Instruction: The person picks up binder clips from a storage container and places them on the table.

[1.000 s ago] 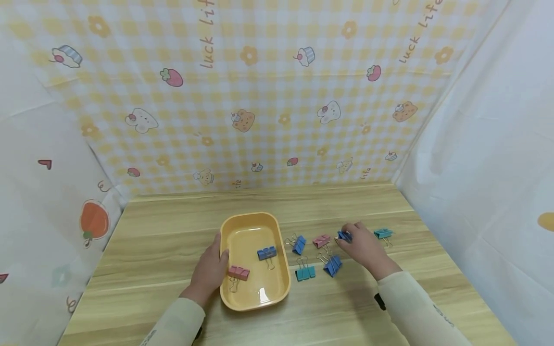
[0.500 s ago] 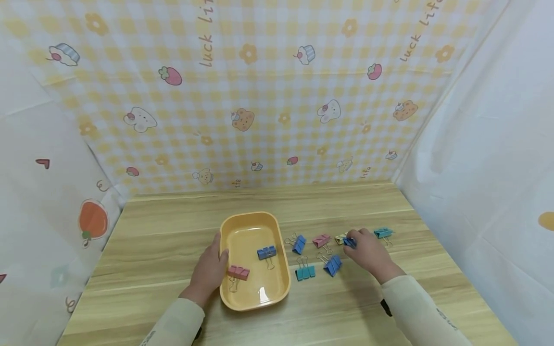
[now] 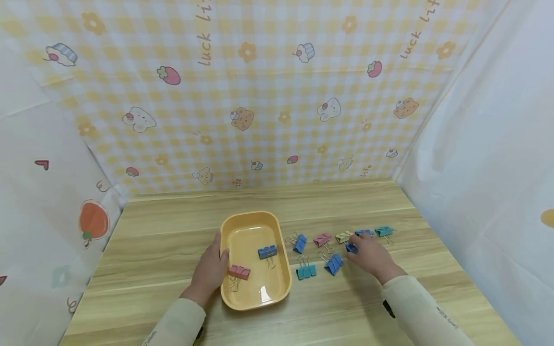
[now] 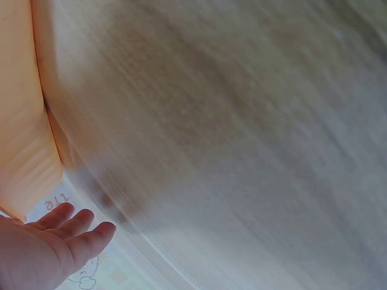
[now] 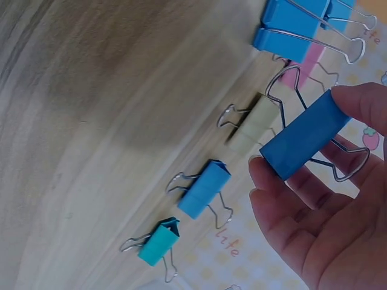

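My right hand (image 3: 370, 254) pinches a blue binder clip (image 5: 305, 134) between thumb and fingertips, close over the table. Both wire handles of that clip stick out in the right wrist view. Beside this hand lie a pale yellow binder clip (image 5: 254, 124), another blue one (image 5: 204, 188) and a teal one (image 5: 159, 241). My left hand (image 3: 209, 269) holds the left side of a yellow tray (image 3: 284, 274), thumb over the rim and fingers along the outer wall. Inside the tray are a pink binder clip (image 3: 239, 272) and a blue binder clip (image 3: 267, 252).
Between tray and right hand lie more clips on the wooden table (image 3: 164, 240): a blue one (image 3: 299, 243), a pink one (image 3: 322, 240), a teal one (image 3: 306, 272) and a larger blue one (image 3: 333, 264). A checked cloth (image 3: 281, 96) hangs behind the table.
My right hand has moved right and slightly toward me with the blue clip, uncovering the yellow clip and then another blue clip behind the hand. The left hand and tray stay put.
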{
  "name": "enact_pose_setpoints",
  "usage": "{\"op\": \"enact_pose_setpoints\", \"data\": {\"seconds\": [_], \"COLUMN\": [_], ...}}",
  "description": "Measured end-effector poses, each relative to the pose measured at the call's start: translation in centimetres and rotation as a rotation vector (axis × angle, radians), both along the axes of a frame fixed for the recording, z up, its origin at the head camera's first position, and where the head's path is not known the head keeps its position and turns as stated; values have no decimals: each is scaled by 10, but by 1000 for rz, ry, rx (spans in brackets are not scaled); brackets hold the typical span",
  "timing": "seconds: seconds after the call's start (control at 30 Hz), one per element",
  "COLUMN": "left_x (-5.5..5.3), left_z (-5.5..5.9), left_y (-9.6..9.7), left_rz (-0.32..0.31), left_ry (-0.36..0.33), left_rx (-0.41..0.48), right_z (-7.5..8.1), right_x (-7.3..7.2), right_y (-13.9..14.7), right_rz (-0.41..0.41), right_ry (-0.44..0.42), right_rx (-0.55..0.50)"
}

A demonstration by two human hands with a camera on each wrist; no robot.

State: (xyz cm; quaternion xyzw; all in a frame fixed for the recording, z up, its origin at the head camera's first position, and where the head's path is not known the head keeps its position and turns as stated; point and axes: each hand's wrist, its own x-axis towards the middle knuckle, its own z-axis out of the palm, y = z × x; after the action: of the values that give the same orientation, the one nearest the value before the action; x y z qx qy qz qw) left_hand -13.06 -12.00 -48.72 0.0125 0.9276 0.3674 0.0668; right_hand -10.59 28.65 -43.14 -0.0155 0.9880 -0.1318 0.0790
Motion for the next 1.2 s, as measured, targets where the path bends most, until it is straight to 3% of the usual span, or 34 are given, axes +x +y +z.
{"op": "enact_pose_setpoints", "data": {"seconds": [0.63, 1.2], "left_x": [2, -4], "left_z": [6, -2], "left_y": [1, -1], "left_rz": [-1, -13], "left_ry": [6, -6], "left_rx": [11, -8], "right_z": [-14, -26], "right_x": [-5, -13], "right_y": [6, 10], "right_rz": [14, 6], "right_ry": [-78, -134], "right_rx": [48, 102]}}
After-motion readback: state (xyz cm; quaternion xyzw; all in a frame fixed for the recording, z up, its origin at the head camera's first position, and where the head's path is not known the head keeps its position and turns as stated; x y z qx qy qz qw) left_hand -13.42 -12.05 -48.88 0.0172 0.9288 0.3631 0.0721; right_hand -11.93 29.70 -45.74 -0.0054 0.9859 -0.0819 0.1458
